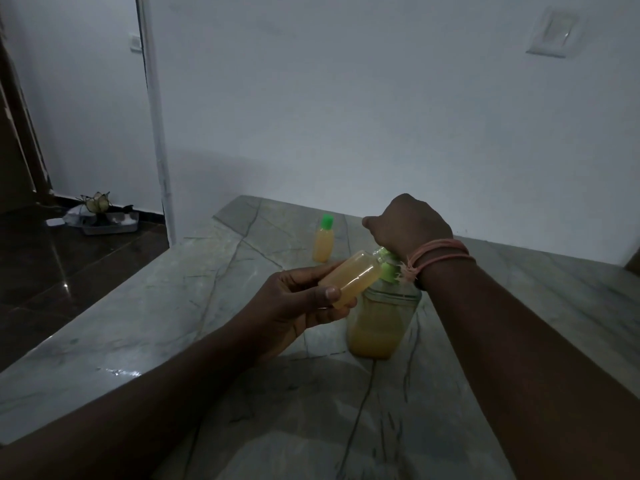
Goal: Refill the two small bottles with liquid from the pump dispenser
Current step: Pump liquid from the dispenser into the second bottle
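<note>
Pump dispenser [381,320] is standing mid-table [138,327], right hand [408,225] pressing its top, fingers curled; left hand [298,306] fingers are clamping a tilted bottle [349,277]; capped bottle [323,242] is standing at 11 o'clock.

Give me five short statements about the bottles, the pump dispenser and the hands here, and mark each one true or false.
1. The left hand holds a small bottle tilted toward the pump dispenser. True.
2. The right hand rests flat on the table. False: it is on top of the dispenser's pump.
3. A second small bottle stands upright with a green cap on. True.
4. The dispenser is empty. False: yellow liquid fills its lower part.
5. The standing bottle touches the dispenser. False: they stand apart.
</note>
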A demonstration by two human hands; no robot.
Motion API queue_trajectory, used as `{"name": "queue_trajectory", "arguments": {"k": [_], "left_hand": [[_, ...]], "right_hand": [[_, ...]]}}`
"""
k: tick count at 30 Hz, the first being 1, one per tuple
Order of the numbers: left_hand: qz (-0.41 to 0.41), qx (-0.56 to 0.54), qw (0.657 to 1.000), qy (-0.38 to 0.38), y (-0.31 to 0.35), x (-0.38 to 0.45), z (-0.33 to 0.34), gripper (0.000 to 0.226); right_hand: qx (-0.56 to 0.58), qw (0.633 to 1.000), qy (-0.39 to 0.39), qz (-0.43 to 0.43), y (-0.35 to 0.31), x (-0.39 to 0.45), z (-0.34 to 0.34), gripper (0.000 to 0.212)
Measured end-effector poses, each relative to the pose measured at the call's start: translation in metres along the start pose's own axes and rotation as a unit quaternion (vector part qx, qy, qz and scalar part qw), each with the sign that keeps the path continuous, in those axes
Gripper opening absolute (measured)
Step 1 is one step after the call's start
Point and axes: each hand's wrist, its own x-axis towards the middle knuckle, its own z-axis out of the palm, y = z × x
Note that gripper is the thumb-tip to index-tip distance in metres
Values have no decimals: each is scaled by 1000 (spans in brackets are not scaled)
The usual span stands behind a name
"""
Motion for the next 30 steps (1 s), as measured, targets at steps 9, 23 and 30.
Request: {"name": "queue_trajectory", "arguments": {"k": [9, 23, 30], "left_hand": [[4, -11, 1000, -11, 0, 1, -1, 50], [5, -13, 1000, -6, -1, 2, -1, 41], [2, -20, 1000, -7, -1, 0, -1, 40]], "right_hand": [[-23, 999, 23, -25, 0, 2, -2, 36], [-17, 999, 23, -19, -1, 1, -4, 38], [-5, 1000, -5, 4, 1, 0, -1, 35]]}}
